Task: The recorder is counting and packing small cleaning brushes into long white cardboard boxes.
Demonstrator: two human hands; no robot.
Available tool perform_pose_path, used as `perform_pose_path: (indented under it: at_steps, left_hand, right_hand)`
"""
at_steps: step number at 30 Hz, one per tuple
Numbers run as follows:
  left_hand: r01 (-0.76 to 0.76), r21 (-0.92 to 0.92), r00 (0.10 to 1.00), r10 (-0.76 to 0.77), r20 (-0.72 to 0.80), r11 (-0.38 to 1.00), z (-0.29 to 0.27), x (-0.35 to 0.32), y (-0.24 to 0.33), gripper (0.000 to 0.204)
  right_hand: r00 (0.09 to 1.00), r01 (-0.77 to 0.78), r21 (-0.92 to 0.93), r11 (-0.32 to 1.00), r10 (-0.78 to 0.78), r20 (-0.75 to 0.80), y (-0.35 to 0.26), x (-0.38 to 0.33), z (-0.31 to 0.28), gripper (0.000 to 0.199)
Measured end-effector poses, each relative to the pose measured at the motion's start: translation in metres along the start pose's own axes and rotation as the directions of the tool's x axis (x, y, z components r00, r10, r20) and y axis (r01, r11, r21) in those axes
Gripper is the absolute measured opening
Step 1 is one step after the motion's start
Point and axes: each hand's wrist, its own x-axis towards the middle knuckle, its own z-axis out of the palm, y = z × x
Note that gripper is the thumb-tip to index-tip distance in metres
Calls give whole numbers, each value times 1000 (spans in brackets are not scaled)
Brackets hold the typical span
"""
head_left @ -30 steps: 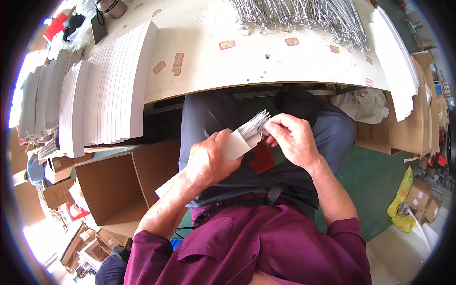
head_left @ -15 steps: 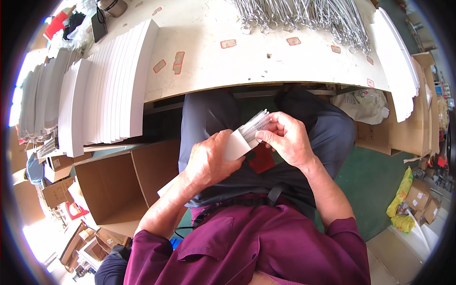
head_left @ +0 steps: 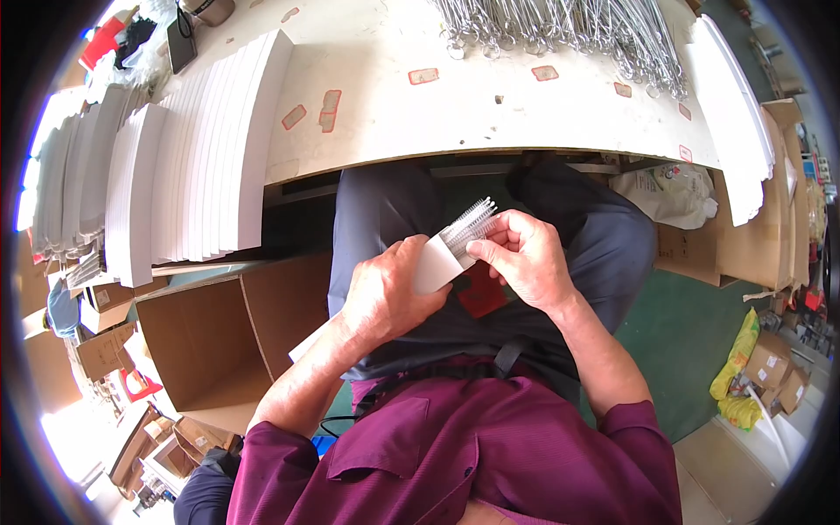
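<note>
Left hand (head_left: 385,287) wrapped around a slim white carton (head_left: 436,268), spiral wire brushes (head_left: 468,227) jutting from its open end, right hand (head_left: 532,262) at the brushes.
At the far left, a row of long white boxes (head_left: 206,166) stands on the worktable (head_left: 376,114), with an open cardboard box (head_left: 206,346) below. Next comes the carton, tilted above the person's lap, its mouth up and to the right, its lower end emerging past the left forearm. The brushes' bristled ends fan slightly beyond the mouth. The right hand's thumb and fingers are drawn close together beside them; whether they pinch a brush cannot be told. Above, metal rods with looped ends (head_left: 560,31) lie heaped on the worktable; farther right is a stack of flat white cartons (head_left: 731,122).
</note>
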Motion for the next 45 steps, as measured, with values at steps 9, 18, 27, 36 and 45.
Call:
perform_pose_path:
  at_steps: [9,18,27,36,45]
  left_hand:
    - [42,20,999,-42,3,999,1,2,1,55]
    - [64,12,998,-64,-2,998,3,2,-3,53]
    - [71,19,997,-71,0,997,4,-1,-3,53]
    - [39,-5,999,-39,-23,999,4,-1,-4,56]
    - [2,-14,999,-3,-50,1000,5,-1,-6,53]
  right_hand:
    - [926,289,-99,952,-305,-223,26,1,10,27]
    - [750,482,-414,773,-608,-262,25,0,35,46]
    - [775,524,-443,727,-623,-106,24,-1,26,31]
    - [818,425,-406,809,-535,-211,13,2,23,71]
    - [720,590,-485,645,-693,-45,27,0,32,61]
